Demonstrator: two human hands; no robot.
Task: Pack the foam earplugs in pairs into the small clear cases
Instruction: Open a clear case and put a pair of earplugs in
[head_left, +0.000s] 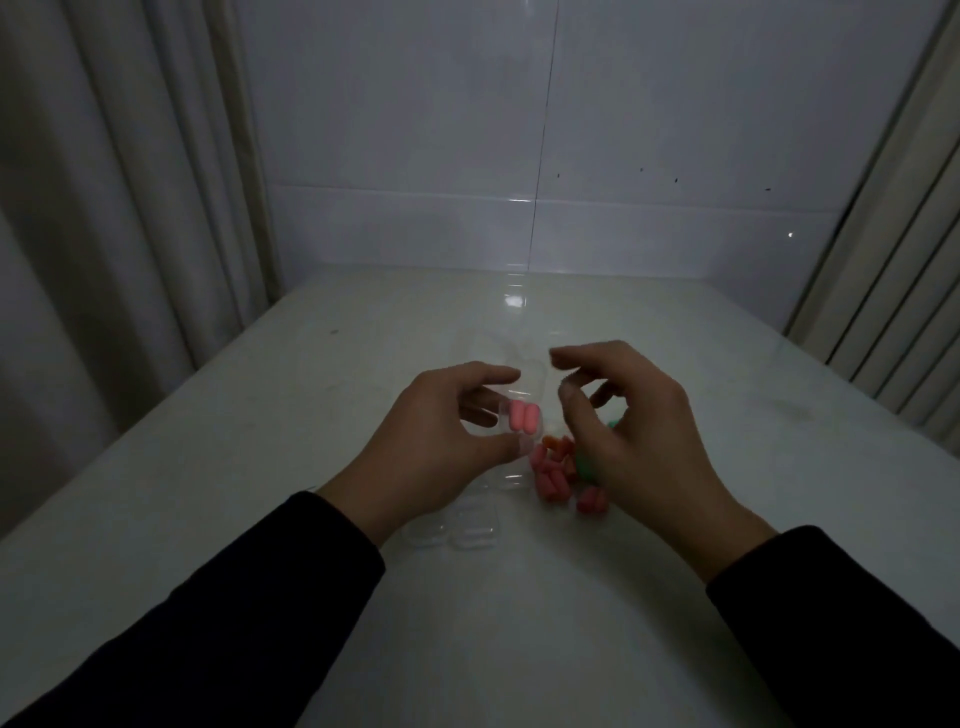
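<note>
The left hand (441, 441) gripped an open case (511, 415) between thumb and fingers, lifted off the table (260, 467) and tipped toward the camera, most likely so its hollow faced the other hand and the contents could be checked. Two pink plugs (523, 417) lay side by side inside it, a full pair by the look of it. The case's lid was too clear and dim to make out for certain.

The right hand (634, 431) hovered just right of the case, fingers loosely curled, thumb and forefinger apart; it seemed to hold nothing, though the palm side was hidden. That pose suggested it was free either to press the lid down or to reach for more plugs.

Just below the case and a little right of it, the loose pile (553, 473) of pink and orange plugs sat on the table, partly under the right hand, kept close so each pick was short. Something green (586, 465) showed at the pile's right edge, mostly covered by the hand. Below and left of the held case, beside the left wrist, spare cases (457, 527) waited in a small cluster, within easy reach for the next pair. Beyond the case, faint clear shapes (511, 358) lay on the table, too dim to tell what they were.
</note>
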